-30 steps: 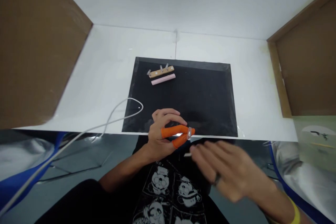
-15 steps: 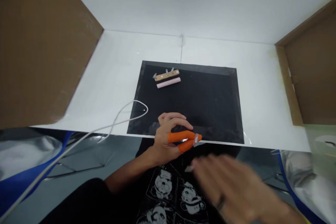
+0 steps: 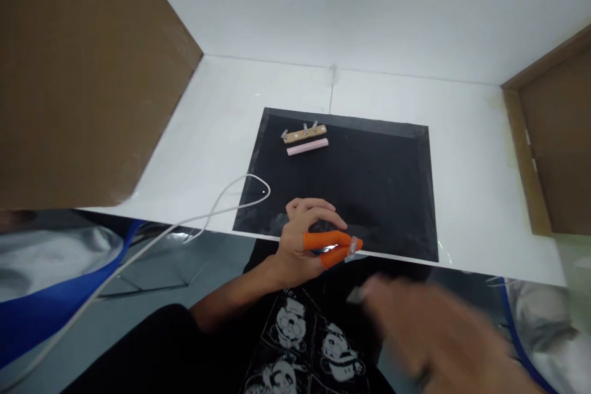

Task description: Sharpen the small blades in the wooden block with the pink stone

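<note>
My left hand (image 3: 309, 240) rests at the front edge of the black mat (image 3: 369, 191), with orange finger cots (image 3: 325, 240) on the thumb and index finger. Their tips pinch a small clear plastic piece (image 3: 352, 247); its exact kind does not show. My right hand (image 3: 429, 326) is smeared by motion, lower right, over my lap. At its fingertips sticks out a small pale translucent piece (image 3: 355, 295), too blurred to name. Farther back on the mat lies a wooden strip (image 3: 300, 134) carrying small clear pieces on metal pins. Just in front of it is a pink stick (image 3: 307, 147).
A white cable (image 3: 221, 203) loops over the mat's left edge and runs off the table at lower left. Brown boards stand at the left (image 3: 92, 74) and right (image 3: 530, 160) of the white tabletop (image 3: 203, 135). A white wall (image 3: 346, 6) rises behind.
My right hand has moved right and slightly down, away from the left hand. My left hand keeps its pinch. The whole view has shifted a little.
</note>
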Action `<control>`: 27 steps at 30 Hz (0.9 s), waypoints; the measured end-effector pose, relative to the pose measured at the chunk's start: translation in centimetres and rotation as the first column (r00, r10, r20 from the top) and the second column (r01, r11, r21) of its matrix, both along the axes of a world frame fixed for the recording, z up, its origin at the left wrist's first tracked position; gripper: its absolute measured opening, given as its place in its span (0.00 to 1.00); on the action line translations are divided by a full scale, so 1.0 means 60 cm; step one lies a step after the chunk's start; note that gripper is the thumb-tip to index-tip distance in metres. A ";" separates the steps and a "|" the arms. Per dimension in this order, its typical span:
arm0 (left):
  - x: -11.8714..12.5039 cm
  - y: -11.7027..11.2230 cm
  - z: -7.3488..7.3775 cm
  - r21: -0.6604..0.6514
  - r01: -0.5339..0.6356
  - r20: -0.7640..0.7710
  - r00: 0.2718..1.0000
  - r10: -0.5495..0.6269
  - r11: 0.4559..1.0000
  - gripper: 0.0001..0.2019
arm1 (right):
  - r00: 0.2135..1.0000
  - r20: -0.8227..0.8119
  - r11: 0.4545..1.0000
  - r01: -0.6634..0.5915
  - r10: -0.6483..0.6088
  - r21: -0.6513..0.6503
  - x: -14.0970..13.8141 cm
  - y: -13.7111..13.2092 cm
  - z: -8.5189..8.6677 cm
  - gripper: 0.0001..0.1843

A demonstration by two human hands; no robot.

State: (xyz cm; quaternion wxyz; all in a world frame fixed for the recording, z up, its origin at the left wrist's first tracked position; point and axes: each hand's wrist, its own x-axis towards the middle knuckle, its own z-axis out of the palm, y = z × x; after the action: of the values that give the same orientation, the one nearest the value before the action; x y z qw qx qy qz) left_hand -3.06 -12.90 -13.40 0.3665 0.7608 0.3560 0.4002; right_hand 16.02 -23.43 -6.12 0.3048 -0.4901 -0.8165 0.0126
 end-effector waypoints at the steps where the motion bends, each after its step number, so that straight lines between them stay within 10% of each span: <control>1: 0.000 0.000 0.001 0.006 -0.002 -0.001 1.000 0.002 1.000 0.09 | 0.999 0.007 0.999 -0.048 0.048 0.006 0.000 -0.002 0.002 0.15; 6: 0.001 -0.001 0.002 0.000 0.006 0.014 1.000 -0.006 1.000 0.09 | 0.936 0.352 0.994 -0.022 -0.018 0.110 0.011 0.003 0.007 0.13; 10: 0.001 -0.001 0.000 -0.007 0.006 0.006 1.000 -0.006 1.000 0.08 | 0.911 0.304 0.956 -0.292 0.279 -0.002 0.004 0.008 0.003 0.27; 14: 0.003 -0.002 0.002 -0.018 0.004 0.003 1.000 -0.004 1.000 0.09 | 0.942 0.334 0.993 -0.078 0.042 0.093 0.002 0.008 0.012 0.14; 18: 0.004 0.000 0.007 -0.007 0.022 0.007 1.000 -0.021 1.000 0.08 | 0.898 0.351 0.951 -0.303 0.267 0.053 -0.002 0.006 0.024 0.21; 23: 0.004 0.002 0.008 -0.005 0.039 0.000 0.999 -0.039 0.999 0.09 | 0.957 0.285 0.997 -0.061 0.046 0.044 -0.008 0.007 0.022 0.23; 27: 0.001 0.003 0.008 -0.005 0.035 -0.002 0.999 -0.035 0.999 0.08 | 0.943 0.255 0.974 -0.224 0.213 0.016 -0.010 0.009 0.022 0.23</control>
State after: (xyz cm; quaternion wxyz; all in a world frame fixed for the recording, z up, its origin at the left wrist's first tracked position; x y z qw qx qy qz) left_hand -2.97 -12.73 -12.91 0.3751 0.7662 0.3442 0.3922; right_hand 15.45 -22.90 -4.79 0.2062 -0.3872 -0.8980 -0.0341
